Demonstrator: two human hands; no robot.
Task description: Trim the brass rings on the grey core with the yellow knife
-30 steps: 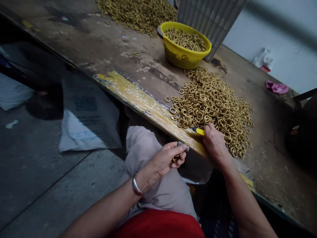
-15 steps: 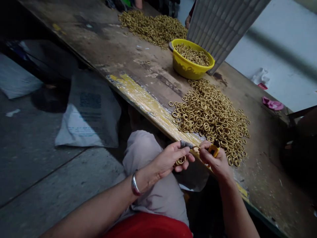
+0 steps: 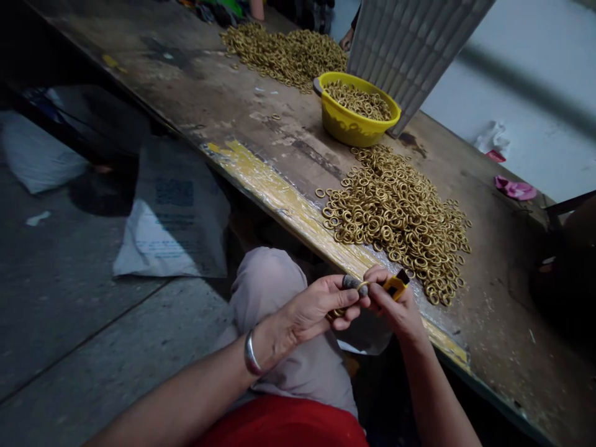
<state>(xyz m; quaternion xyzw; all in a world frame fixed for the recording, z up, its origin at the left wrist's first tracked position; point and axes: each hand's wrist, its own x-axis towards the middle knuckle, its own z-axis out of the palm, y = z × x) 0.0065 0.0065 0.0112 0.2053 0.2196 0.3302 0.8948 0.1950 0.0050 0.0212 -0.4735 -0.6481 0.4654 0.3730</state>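
Note:
My left hand point(image 3: 313, 308) is closed over my lap, pinching a brass ring point(image 3: 362, 286) at its covered thumb tip, with more rings tucked under its fingers. My right hand point(image 3: 390, 304) is closed on a small yellow and black tool point(image 3: 396, 285) and touches the same ring. Both hands meet just in front of the table's taped edge point(image 3: 279, 195). A heap of brass rings point(image 3: 400, 214) lies on the wooden table right beyond them.
A yellow bowl point(image 3: 347, 127) of rings stands behind the heap, against a grey ribbed crate point(image 3: 410, 43). A second ring heap point(image 3: 286, 53) lies farther back. Pink cloth point(image 3: 514, 188) lies at the table's right. White sacks point(image 3: 174, 217) lie on the floor at the left.
My right hand left the ring heap and came back over the table edge with the yellow tool. It now meets my left hand at one ring.

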